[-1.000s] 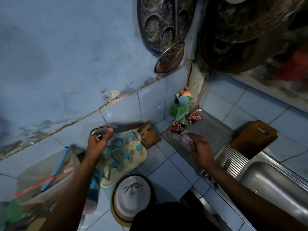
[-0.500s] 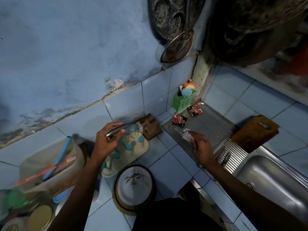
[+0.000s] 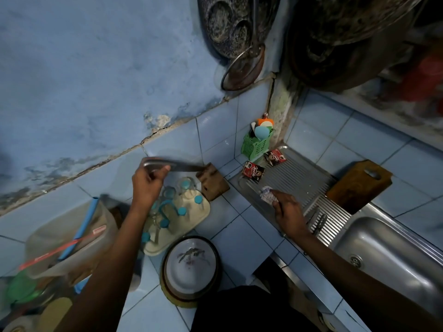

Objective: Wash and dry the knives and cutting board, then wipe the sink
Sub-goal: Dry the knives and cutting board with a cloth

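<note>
Left hand (image 3: 147, 185) grips knife (image 3: 172, 166) by its handle, blade's long axis toward 3 o'clock, tip at wooden knife block (image 3: 212, 182): likely slotting in. Right hand (image 3: 288, 212) pinches cloth (image 3: 267, 194) on drainboard (image 3: 294, 174); cutting board (image 3: 359, 185) at its 2 o'clock.

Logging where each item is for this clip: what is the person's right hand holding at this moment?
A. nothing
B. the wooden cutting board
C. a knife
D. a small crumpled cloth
D: the right hand grips a small crumpled cloth over the ribbed drainboard, while the left hand holds the knife toward the wooden knife block.
</note>
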